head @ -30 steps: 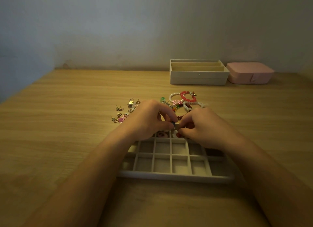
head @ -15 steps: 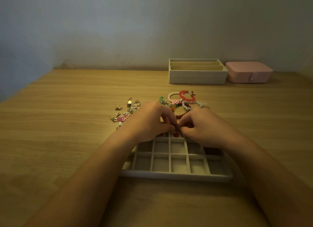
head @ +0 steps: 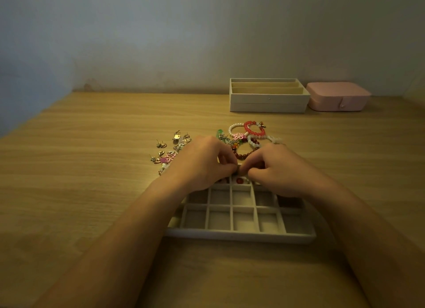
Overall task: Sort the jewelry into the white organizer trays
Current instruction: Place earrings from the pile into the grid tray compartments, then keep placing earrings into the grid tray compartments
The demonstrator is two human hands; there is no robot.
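Jewelry (head: pixel 237 136): earrings (head: pixel 170 157) are scattered at eleven o'clock of the compartment tray (head: pixel 241 237), bead bracelets (head: pixel 246 127) at twelve. A small piece (head: pixel 238 168), too small to identify, is pinched between left hand (head: pixel 202 165) and right hand (head: pixel 278 169) over the far row. Risk: if fumbled, it is dropped into an occupied cell.

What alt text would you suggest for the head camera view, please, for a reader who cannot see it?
A person's left hand and right hand meet, pinching a small piece over the far row of a white grid tray on a wooden table. Loose earrings and beaded bracelets lie beyond; a white organizer box and pink case sit by the wall.
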